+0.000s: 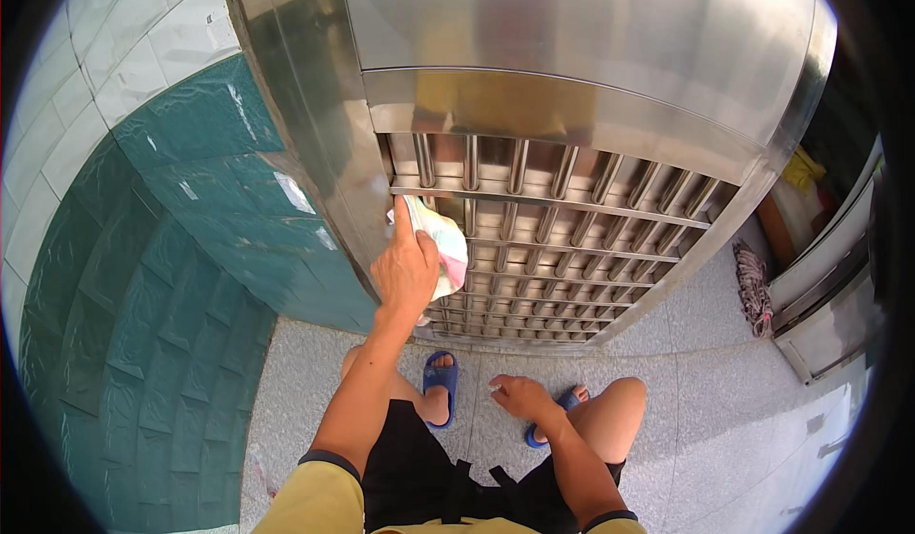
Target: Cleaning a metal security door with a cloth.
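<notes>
My left hand (407, 269) grips a pale cloth (449, 247) with yellow, green and pink patches. Its index finger presses the cloth at the left end of a crossbar on a stainless steel door (557, 98). Below the smooth upper panel, a grille (554, 194) of short upright bars and horizontal rails runs down to near the floor. My right hand (525, 397) hangs above the floor between my knees, fingers loosely curled and apart. I see nothing held in it, though its fingertips show a small whitish spot.
Left of the steel frame (314, 105) stands a wall of green tiles (286, 234) with white tiles (57, 134) above. My feet, in blue slippers (441, 389), rest on a grey speckled floor (307, 377). At the right, a mop head of twisted strands (753, 291) lies by a metal-framed panel (822, 334).
</notes>
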`<state>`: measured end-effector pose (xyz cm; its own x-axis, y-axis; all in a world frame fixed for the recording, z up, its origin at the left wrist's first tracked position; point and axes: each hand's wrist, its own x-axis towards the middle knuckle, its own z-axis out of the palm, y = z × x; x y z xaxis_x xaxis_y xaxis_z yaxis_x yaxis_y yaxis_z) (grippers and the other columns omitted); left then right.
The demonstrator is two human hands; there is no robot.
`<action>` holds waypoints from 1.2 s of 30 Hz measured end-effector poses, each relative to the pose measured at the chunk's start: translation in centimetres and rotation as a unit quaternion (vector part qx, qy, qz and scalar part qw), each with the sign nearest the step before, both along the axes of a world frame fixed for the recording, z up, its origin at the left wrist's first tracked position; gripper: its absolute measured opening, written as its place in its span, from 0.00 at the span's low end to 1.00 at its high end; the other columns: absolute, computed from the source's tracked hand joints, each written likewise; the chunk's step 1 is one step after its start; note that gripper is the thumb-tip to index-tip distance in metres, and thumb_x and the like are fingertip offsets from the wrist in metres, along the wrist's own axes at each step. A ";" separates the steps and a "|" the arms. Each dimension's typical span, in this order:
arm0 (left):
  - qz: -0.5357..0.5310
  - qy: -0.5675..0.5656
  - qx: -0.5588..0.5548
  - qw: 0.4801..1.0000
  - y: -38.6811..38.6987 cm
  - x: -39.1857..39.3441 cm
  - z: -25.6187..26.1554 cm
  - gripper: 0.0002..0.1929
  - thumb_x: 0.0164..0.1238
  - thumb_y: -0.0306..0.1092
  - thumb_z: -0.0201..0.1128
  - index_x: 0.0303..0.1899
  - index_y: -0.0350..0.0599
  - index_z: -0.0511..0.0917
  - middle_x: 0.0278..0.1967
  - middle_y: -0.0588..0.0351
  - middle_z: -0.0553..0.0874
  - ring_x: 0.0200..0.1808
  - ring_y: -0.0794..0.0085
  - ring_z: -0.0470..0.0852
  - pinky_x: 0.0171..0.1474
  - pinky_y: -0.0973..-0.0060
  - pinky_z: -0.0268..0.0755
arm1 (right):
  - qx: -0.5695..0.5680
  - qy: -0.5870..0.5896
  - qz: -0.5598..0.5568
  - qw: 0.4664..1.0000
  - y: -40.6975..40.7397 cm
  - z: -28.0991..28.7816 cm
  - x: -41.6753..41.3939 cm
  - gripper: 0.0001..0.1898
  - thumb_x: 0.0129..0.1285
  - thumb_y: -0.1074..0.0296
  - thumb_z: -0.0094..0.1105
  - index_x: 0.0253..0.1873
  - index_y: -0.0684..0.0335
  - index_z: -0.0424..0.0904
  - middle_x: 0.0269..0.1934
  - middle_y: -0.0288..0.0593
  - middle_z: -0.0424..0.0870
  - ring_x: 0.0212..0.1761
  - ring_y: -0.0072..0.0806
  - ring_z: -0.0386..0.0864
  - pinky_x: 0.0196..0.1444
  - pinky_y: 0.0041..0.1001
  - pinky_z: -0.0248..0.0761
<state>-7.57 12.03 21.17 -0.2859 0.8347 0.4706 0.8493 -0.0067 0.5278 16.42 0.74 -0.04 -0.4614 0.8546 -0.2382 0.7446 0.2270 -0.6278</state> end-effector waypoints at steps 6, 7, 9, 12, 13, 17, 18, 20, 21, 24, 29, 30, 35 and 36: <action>0.036 0.131 -0.100 0.986 -0.8 -0.6 -1.4 0.37 0.65 0.37 0.56 0.76 0.41 0.56 0.24 0.42 0.86 0.23 0.48 0.86 0.30 0.51 0.76 | 0.031 0.023 -0.021 0.999 0.0 1.0 0.4 0.15 0.64 0.58 0.60 0.53 0.55 0.82 0.36 0.47 0.89 0.42 0.48 0.86 0.47 0.43 0.79; 0.034 0.134 -0.101 0.985 -0.8 -0.6 -1.8 0.37 0.65 0.37 0.56 0.76 0.41 0.56 0.24 0.42 0.86 0.23 0.48 0.86 0.30 0.51 0.76 | 0.029 0.026 -0.024 0.999 -0.1 1.0 0.6 0.15 0.64 0.58 0.60 0.53 0.55 0.82 0.36 0.47 0.89 0.42 0.48 0.86 0.47 0.43 0.79; 0.037 0.137 -0.076 0.987 -0.7 -0.7 -2.4 0.36 0.64 0.37 0.56 0.74 0.42 0.60 0.21 0.43 0.85 0.22 0.48 0.85 0.29 0.51 0.76 | 0.031 0.031 -0.031 0.999 -0.4 1.1 1.1 0.16 0.64 0.58 0.61 0.53 0.55 0.83 0.36 0.47 0.88 0.43 0.48 0.86 0.48 0.43 0.78; 0.021 0.123 -0.039 0.991 0.0 -1.3 -2.4 0.34 0.62 0.36 0.56 0.71 0.41 0.64 0.23 0.40 0.85 0.24 0.46 0.86 0.31 0.51 0.76 | 0.027 0.025 -0.042 0.998 -0.8 0.9 1.7 0.16 0.64 0.58 0.61 0.54 0.55 0.83 0.37 0.47 0.88 0.44 0.48 0.86 0.49 0.43 0.78; 0.019 0.124 -0.036 0.991 0.1 -1.2 -2.1 0.34 0.62 0.36 0.56 0.71 0.41 0.64 0.23 0.40 0.85 0.24 0.46 0.86 0.31 0.51 0.76 | 0.030 0.026 -0.045 0.998 -1.0 0.8 2.0 0.16 0.64 0.58 0.61 0.54 0.55 0.83 0.37 0.47 0.88 0.44 0.48 0.86 0.49 0.43 0.78; -0.072 -0.165 -0.031 0.983 0.5 -2.1 -4.0 0.22 0.66 0.34 0.55 0.60 0.39 0.74 0.31 0.47 0.88 0.32 0.60 0.87 0.36 0.61 0.78 | 0.018 0.007 -0.042 0.999 -2.0 0.4 2.7 0.17 0.64 0.58 0.61 0.55 0.55 0.82 0.39 0.46 0.89 0.45 0.46 0.86 0.50 0.42 0.78; -0.147 -0.383 -0.016 0.912 0.3 -2.4 -5.8 0.19 0.69 0.34 0.54 0.58 0.39 0.76 0.35 0.51 0.88 0.35 0.66 0.87 0.38 0.66 0.78 | 0.013 0.003 -0.042 0.999 -2.1 0.4 2.8 0.17 0.65 0.58 0.61 0.56 0.55 0.82 0.40 0.46 0.89 0.45 0.45 0.86 0.49 0.41 0.78; -0.181 -0.646 -0.047 0.740 -2.3 -2.4 -9.1 0.13 0.70 0.30 0.52 0.49 0.37 0.79 0.37 0.58 0.85 0.37 0.75 0.84 0.40 0.72 0.77 | 0.013 -0.006 -0.043 0.999 -2.4 0.7 2.6 0.17 0.65 0.58 0.61 0.56 0.55 0.82 0.40 0.45 0.89 0.45 0.45 0.86 0.49 0.41 0.78; -0.141 -0.699 -0.031 0.700 -3.9 -1.2 -9.6 0.13 0.72 0.30 0.50 0.50 0.38 0.79 0.37 0.60 0.84 0.35 0.77 0.82 0.39 0.75 0.76 | 0.011 -0.016 -0.044 0.999 -2.6 0.7 2.7 0.17 0.65 0.57 0.61 0.56 0.55 0.82 0.39 0.45 0.89 0.45 0.45 0.86 0.49 0.42 0.77; -0.106 -0.691 0.019 0.715 -5.5 -0.8 -13.4 0.15 0.72 0.27 0.50 0.56 0.38 0.78 0.40 0.60 0.83 0.38 0.79 0.81 0.43 0.78 0.74 | 0.009 -0.015 -0.041 0.999 -2.8 0.7 2.1 0.17 0.65 0.57 0.60 0.56 0.55 0.81 0.39 0.45 0.89 0.45 0.45 0.86 0.50 0.42 0.77; -0.134 -0.402 0.143 0.894 -3.9 0.7 -8.7 0.23 0.74 0.27 0.53 0.69 0.37 0.69 0.50 0.49 0.85 0.46 0.74 0.83 0.51 0.72 0.76 | 0.003 -0.023 -0.022 0.999 -2.6 -0.9 1.9 0.17 0.65 0.58 0.60 0.56 0.56 0.81 0.39 0.46 0.89 0.45 0.46 0.86 0.49 0.42 0.77; -0.114 -0.308 0.118 0.937 -3.2 0.6 -7.0 0.25 0.72 0.27 0.54 0.70 0.39 0.68 0.47 0.46 0.86 0.44 0.69 0.85 0.49 0.69 0.76 | -0.002 -0.018 -0.022 1.000 -2.6 -1.1 1.7 0.17 0.65 0.58 0.60 0.56 0.56 0.81 0.39 0.46 0.89 0.45 0.46 0.86 0.49 0.42 0.77; -0.016 -0.088 0.059 0.994 0.3 -0.4 -5.6 0.28 0.68 0.33 0.55 0.70 0.45 0.69 0.28 0.37 0.85 0.31 0.43 0.85 0.36 0.54 0.76 | -0.006 -0.035 -0.018 0.999 -2.8 -0.9 0.5 0.18 0.66 0.57 0.59 0.57 0.55 0.80 0.38 0.45 0.88 0.44 0.47 0.85 0.48 0.43 0.77; -0.049 -0.142 0.087 0.985 0.4 -0.5 -6.1 0.27 0.66 0.31 0.55 0.68 0.43 0.71 0.31 0.42 0.87 0.31 0.51 0.87 0.39 0.59 0.77 | -0.008 -0.043 -0.006 0.999 -2.7 -1.1 0.2 0.18 0.66 0.57 0.59 0.57 0.55 0.80 0.38 0.45 0.88 0.44 0.47 0.85 0.47 0.43 0.77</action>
<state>-8.09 12.39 15.04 -0.3493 0.7785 0.5214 0.6578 -0.1925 0.7282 16.61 -1.93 -1.13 -0.4289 0.8556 -0.2897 0.7987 0.2093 -0.5642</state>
